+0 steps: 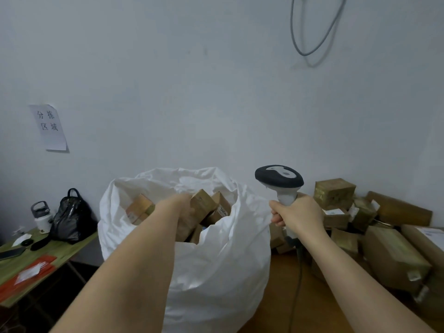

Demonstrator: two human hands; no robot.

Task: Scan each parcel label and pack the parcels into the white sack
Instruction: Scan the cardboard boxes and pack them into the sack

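My left hand [185, 200] reaches into the white sack [216, 260], grip hidden; right hand [298, 215] fingers clench the barcode scanner [280, 180]. Overfilled, the cardboard parcels [201, 205] may spill out.

- Left arm bare, stretched forward and slightly right from the lower left, forearm nearly straight.
- Left hand [183, 203] at the end of the reach, back of the hand up, wrist bent downward; fingers hidden, so can't tell if its grip is closed on anything.
- Right arm bare, runs from the lower right corner up toward centre, elbow out of frame.
- Right hand [296, 213] in a fist-like grip round a handle, thumb side up, knuckles facing left, fingers curled tight.
- Hands apart, right one a bit lower.
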